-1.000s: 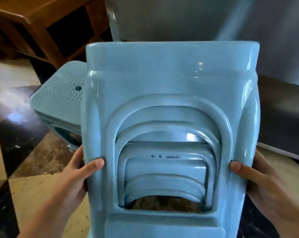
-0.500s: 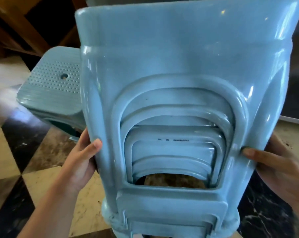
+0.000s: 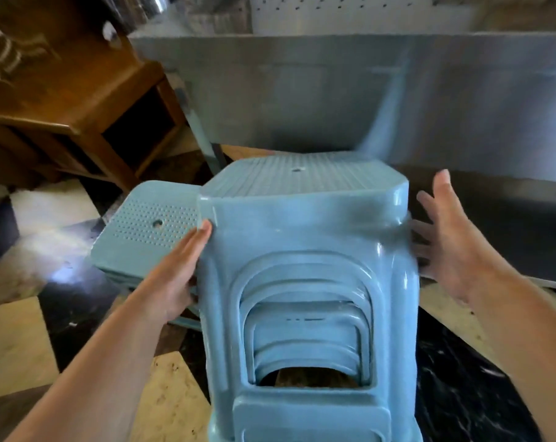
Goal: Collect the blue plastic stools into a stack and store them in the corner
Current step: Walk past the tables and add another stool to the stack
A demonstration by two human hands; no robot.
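A stack of several nested blue plastic stools [image 3: 305, 237] stands upright on the floor right in front of me, its dotted seat top visible. My left hand [image 3: 177, 269] lies flat with straight fingers against the stack's left side. My right hand [image 3: 445, 237] is spread open just off the stack's right side, blurred, holding nothing. Another blue stool [image 3: 142, 234], possibly a second stack, stands behind and to the left, touching or nearly touching the first; its lower part is hidden.
A grey metal panel [image 3: 334, 97] runs across the back, right behind the stools. A brown wooden table [image 3: 72, 100] stands at the back left. The floor [image 3: 21, 339] is black and cream checkered stone tile.
The stack went down from in front of my face onto the floor. Both hands let go of its legs; the left now lies flat on its side, the right has come off.
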